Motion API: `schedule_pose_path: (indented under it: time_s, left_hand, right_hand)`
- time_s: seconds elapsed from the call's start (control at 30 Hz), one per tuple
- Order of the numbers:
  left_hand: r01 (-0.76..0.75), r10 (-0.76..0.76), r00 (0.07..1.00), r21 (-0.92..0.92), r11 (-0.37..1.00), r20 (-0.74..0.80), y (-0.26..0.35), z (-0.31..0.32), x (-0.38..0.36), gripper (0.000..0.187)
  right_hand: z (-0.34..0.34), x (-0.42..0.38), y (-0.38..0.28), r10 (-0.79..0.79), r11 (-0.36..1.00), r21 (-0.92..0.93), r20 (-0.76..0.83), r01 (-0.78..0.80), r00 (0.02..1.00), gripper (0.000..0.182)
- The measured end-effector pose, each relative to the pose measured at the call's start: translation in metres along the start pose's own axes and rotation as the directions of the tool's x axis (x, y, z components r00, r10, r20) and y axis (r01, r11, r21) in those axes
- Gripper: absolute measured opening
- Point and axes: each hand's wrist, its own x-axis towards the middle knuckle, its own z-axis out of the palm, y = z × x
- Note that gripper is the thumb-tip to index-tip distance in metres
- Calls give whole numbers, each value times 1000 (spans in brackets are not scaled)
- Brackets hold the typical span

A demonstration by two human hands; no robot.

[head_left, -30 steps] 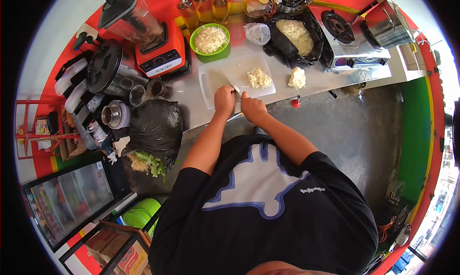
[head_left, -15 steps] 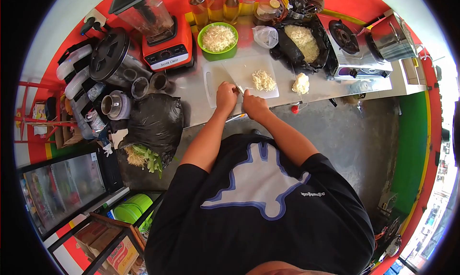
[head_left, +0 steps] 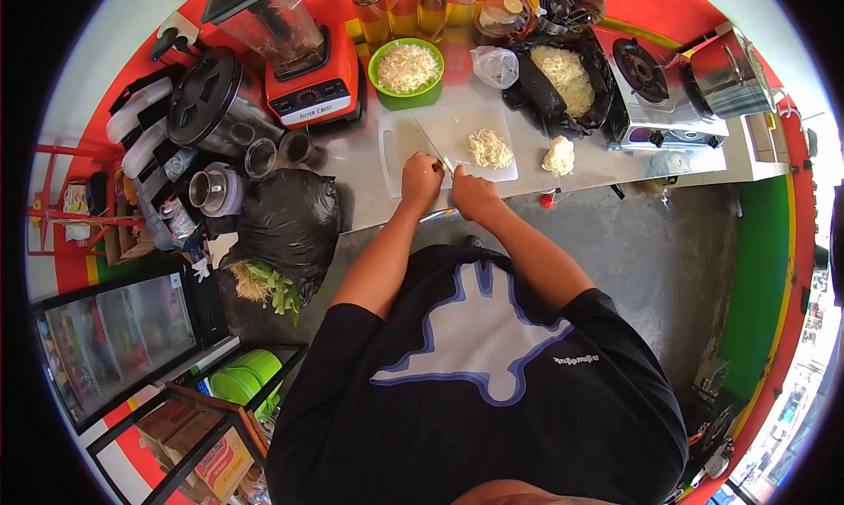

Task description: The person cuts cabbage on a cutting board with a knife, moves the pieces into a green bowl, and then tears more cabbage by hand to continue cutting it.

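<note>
My right hand (head_left: 476,195) is wrapped round the handle of a knife (head_left: 433,143), whose thin blade points away to the upper left over a white cutting board (head_left: 392,164). Close beside the blade, my left hand (head_left: 422,181) has its fingers curled at the near edge of the board. Whatever those fingers hold is too small and covered to name. A small heap of pale shreds (head_left: 490,149) lies on the board's right part. To the right of the board sits a pale, lumpy chunk (head_left: 558,156) on the metal counter.
Behind the board stand a green bowl (head_left: 406,96) of pale shreds and a black bag (head_left: 538,87) holding more. A red blender (head_left: 309,83) and a black plastic bag (head_left: 288,219) are at left. The gas stove (head_left: 655,109) with a pot (head_left: 728,76) stands right.
The whole view has shifted slightly. Both hands keep nearly the same place over the board's near edge, and the knife stays in my right hand.
</note>
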Motion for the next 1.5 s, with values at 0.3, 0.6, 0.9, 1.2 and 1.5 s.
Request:
schedule_pose_path:
  time_s: [0.3, 0.6, 0.9, 1.2, 1.5]
  left_hand:
    - [19, -20, 999, -48, 999, -26, 4, -1, -5, 7]
    - [-14, 13, 998, -13, 1000, -63, -2, 4, -3, 10]
    - [33, -34, 999, -34, 999, -31, 4, 3, -8, 9]
    - [-2, -1, 998, -37, 999, -60, 6, 3, -12, 11]
    - [6, -8, 1000, -80, 997, -14, -6, -5, -5, 9]
  right_hand:
    - [4, 7, -3, 26, 998, 48, 38, -28, 999, 34]
    - [2, 7, -5, 50, 996, 67, 39, -52, 998, 31]
    - [5, 4, -7, 31, 998, 48, 33, -33, 999, 31]
    - [-9, 5, -6, 15, 998, 60, 96, -21, 995, 30]
    - [15, 11, 8, 72, 985, 161, -19, -68, 997, 26]
